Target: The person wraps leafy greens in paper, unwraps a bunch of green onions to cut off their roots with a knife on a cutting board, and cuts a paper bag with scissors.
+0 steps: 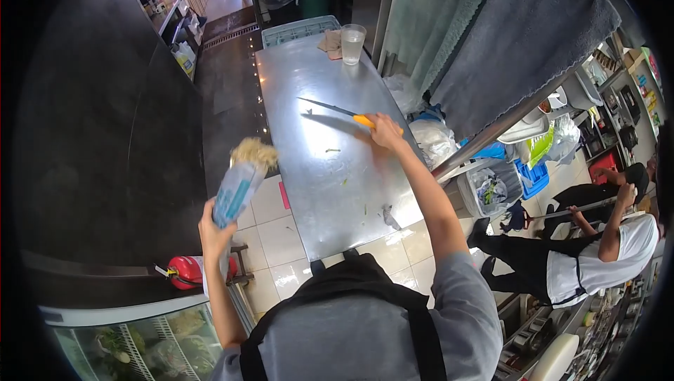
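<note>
My left hand (pixel 213 230) is closed around the lower end of a clear and blue plastic pack of enoki mushrooms (pixel 242 181), left of the table and above the floor. A pale, frayed bunch sticks out of the pack's upper end. Over the steel table (pixel 316 198), my right hand (pixel 385 130) grips a knife (pixel 363 120) by its yellow handle. Its dark, narrow blade points to the far left. Small green scraps (pixel 333 150) and a greyish scrap (pixel 391 218) lie on the tabletop.
A glass of water (pixel 352 45) and a brown cloth (pixel 330 44) stand at the table's far end. Towels (pixel 519 37) hang on a rail at right. A bin (pixel 491 188) sits below. Another person (pixel 597 254) holds a mop at right. A fire extinguisher (pixel 188 271) is at lower left.
</note>
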Demonstrator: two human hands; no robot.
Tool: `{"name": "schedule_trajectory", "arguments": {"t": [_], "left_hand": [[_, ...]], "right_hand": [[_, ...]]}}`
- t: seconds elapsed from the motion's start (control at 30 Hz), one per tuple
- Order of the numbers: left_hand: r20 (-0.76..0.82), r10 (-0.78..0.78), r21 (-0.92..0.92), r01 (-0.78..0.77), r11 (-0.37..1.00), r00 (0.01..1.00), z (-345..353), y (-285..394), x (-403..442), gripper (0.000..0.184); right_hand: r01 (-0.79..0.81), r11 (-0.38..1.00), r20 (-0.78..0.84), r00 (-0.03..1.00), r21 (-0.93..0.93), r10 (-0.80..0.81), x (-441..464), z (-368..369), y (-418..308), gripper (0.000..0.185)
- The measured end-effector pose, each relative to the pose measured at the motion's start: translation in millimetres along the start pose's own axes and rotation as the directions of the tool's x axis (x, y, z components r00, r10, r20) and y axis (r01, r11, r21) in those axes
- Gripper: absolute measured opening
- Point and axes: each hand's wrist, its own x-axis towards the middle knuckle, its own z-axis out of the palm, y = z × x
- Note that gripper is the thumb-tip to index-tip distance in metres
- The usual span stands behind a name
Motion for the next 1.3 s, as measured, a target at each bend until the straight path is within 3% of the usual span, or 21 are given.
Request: {"name": "schedule_trajectory", "arguments": {"t": [0.1, 0.37, 0.5, 0.67, 0.77, 0.87, 0.93, 1.03, 1.07, 1.13, 1.3], "left_hand": [[-0.002, -0.177, 0.020, 0.177, 0.984, 0.984, -11.0, -12.2, -38.2, 0.051], [-0.046, -0.294, -0.047, 0.292, 0.955, 0.955, -27.5, -40.7, -92.7, 0.053], [-0.039, -0.250, -0.036, 0.249, 0.968, 0.967, -24.8, -34.6, -93.2, 0.053], [0.030, -0.222, -0.017, 0.222, 0.975, 0.975, -11.4, -13.5, -74.4, 0.052], [0.061, -0.171, 0.007, 0.170, 0.985, 0.983, 1.2, -12.6, -58.6, 0.053], [0.083, -0.131, 0.000, 0.132, 0.991, 0.988, 14.4, -10.6, -48.1, 0.053], [0.117, -0.125, -0.019, 0.128, 0.992, 0.985, 20.0, -8.3, -48.4, 0.053], [0.163, -0.121, -0.106, 0.139, 0.985, 0.979, 27.9, -15.0, -43.1, 0.052], [0.187, -0.103, -0.113, 0.126, 0.986, 0.977, 29.4, -11.9, -40.8, 0.052], [0.224, -0.076, -0.125, 0.106, 0.987, 0.972, 27.1, -4.8, -36.8, 0.053], [0.225, -0.013, -0.050, 0.025, 0.998, 0.974, 37.7, -16.5, -19.9, 0.052]], "right_hand": [[0.008, 0.995, 0.111, 0.994, -0.095, 0.003, 42.5, 13.4, 2.0, 0.045], [0.165, 0.975, 0.247, 0.961, -0.149, -0.125, -16.0, -11.5, 33.5, 0.045], [0.212, 0.969, 0.338, 0.928, -0.129, -0.158, -87.8, -32.4, 59.6, 0.044], [0.140, 0.987, 0.344, 0.933, -0.076, -0.106, -167.4, -60.7, 88.9, 0.046], [-0.008, 1.000, 0.274, 0.962, 0.017, 0.003, -198.1, -78.5, 77.9, 0.047], [-0.047, 0.951, 0.131, 0.991, 0.306, 0.007, -238.1, -81.3, 65.1, 0.047], [-0.213, 0.916, 0.136, 0.975, 0.341, 0.176, -273.4, -80.4, 41.3, 0.047], [-0.428, 0.765, 0.134, 0.899, 0.482, 0.418, -331.3, -55.7, 21.4, 0.043], [-0.397, 0.753, 0.068, 0.901, 0.524, 0.428, -353.0, -39.1, 18.5, 0.046], [-0.477, 0.611, 0.075, 0.822, 0.632, 0.564, -389.4, -15.7, -1.1, 0.045], [-0.528, 0.393, 0.105, 0.685, 0.753, 0.721, -439.4, 36.1, -55.6, 0.044]]}}
